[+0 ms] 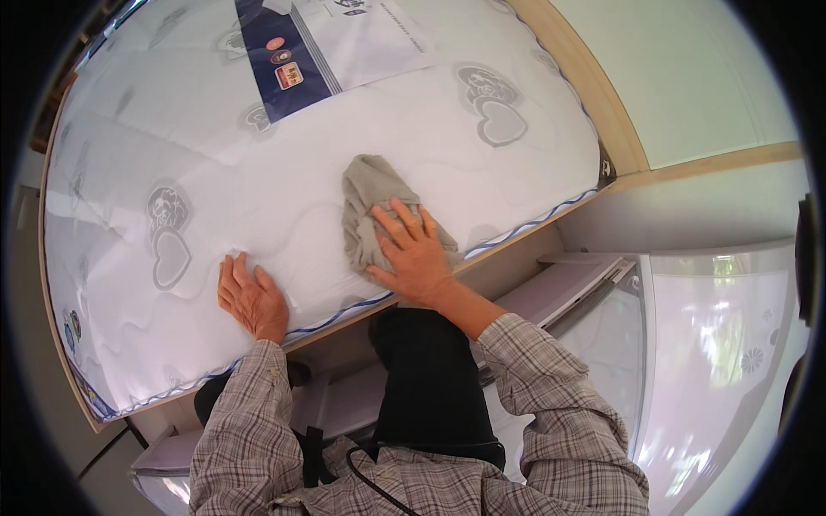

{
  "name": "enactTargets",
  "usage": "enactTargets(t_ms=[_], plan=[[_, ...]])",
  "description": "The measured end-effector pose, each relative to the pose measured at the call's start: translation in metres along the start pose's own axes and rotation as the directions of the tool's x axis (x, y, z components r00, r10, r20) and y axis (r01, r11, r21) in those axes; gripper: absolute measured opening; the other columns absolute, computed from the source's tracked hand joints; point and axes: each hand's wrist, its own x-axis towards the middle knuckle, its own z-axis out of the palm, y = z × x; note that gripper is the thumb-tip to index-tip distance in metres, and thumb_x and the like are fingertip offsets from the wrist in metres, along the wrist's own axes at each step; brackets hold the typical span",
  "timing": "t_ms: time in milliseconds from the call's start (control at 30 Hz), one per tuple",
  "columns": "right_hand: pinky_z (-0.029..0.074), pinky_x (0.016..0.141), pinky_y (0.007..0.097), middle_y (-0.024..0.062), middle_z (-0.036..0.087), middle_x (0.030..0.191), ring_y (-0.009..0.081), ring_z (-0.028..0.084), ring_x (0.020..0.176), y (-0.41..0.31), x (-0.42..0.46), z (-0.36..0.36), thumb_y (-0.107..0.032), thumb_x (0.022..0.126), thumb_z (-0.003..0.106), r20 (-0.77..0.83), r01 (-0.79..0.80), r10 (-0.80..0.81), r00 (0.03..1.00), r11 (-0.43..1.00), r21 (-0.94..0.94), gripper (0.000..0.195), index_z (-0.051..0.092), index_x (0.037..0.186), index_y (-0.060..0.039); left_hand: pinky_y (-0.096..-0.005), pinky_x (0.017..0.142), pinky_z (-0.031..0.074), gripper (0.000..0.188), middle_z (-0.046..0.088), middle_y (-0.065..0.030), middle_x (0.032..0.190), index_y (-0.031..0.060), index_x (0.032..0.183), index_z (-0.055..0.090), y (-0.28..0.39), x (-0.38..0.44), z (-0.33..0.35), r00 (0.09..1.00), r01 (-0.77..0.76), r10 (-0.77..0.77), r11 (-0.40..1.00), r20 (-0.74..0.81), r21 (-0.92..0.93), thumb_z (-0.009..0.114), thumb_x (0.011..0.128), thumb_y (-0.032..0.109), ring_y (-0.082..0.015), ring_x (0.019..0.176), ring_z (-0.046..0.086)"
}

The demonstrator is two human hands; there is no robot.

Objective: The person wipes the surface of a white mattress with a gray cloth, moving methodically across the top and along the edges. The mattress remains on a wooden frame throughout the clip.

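Observation:
A crumpled grey-beige cloth (371,187) lies on a plastic-covered white mattress (303,213). My right hand (416,258) holds it down against the plastic near the mattress's front edge, palm down and fingers slightly spread over the folds. The part of the cloth under my palm is hidden. To the left, my left hand (253,302) rests on the mattress with nothing in it, its thumb apart from the fingers. Grey printed hearts (502,121) and a wavy blue trim (548,218) mark the mattress.
A wooden bed frame (600,84) borders the mattress, with a pale panel (700,77) at the right. Below the front edge sits an open drawer (555,284) with a glossy, reflecting front (716,335). A printed blue-and-white sheet (361,48) lies towards the far side. My dark-trousered leg (429,380) is against the bed.

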Motion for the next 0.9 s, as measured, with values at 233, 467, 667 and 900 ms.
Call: enactTargets(t_ms=[233,467,667,900], plan=[[0.024,0.123,0.0603,0.0081,0.04,0.166,0.0331,0.029,0.155,0.087,-0.02,-0.023,-0.045,0.094,0.07,-0.141,-0.237,0.216,0.966,0.96,-0.15,0.057,0.07,0.123,0.004,-0.0511,0.121,0.024,0.042,0.049,-0.0157,0.155,0.0111,0.143,0.056,-0.003,0.001,0.001,1.0,-0.002,0.002,1.0,0.008,0.024,0.054,0.103,0.024,-0.0348,0.146,0.04],[0.021,0.126,0.0541,0.0075,0.039,0.167,0.0307,0.028,0.156,0.155,-0.015,-0.036,-0.051,0.102,0.06,-0.186,-0.381,0.345,0.92,0.9,-0.214,0.066,0.065,0.134,0.0061,-0.0496,0.122,0.023,0.043,0.048,-0.0146,0.157,0.0094,0.143,0.055,-0.007,0.003,0.001,1.0,-0.007,0.006,0.999,0.025,0.053,0.053,0.103,0.025,-0.0325,0.148,0.039],[0.02,0.127,0.0519,0.0072,0.038,0.168,0.0295,0.026,0.157,0.207,-0.018,-0.048,-0.054,0.104,0.055,-0.215,-0.48,0.435,0.874,0.843,-0.245,0.07,0.06,0.143,0.0047,-0.0492,0.122,0.024,0.044,0.048,-0.0143,0.156,0.01,0.144,0.054,-0.005,0.002,0.001,1.0,-0.001,-0.001,0.999,0.024,0.054,0.053,0.103,0.024,-0.0321,0.148,0.038],[0.019,0.128,0.0505,0.0069,0.037,0.169,0.0291,0.027,0.158,0.275,-0.025,-0.061,-0.057,0.104,0.052,-0.276,-0.675,0.617,0.737,0.696,-0.244,0.073,0.059,0.145,0.002,-0.0495,0.121,0.025,0.044,0.048,-0.0139,0.156,0.0104,0.144,0.054,-0.005,-0.001,0.002,0.999,0.006,-0.008,0.998,0.033,0.068,0.053,0.103,0.024,-0.0322,0.148,0.038]])
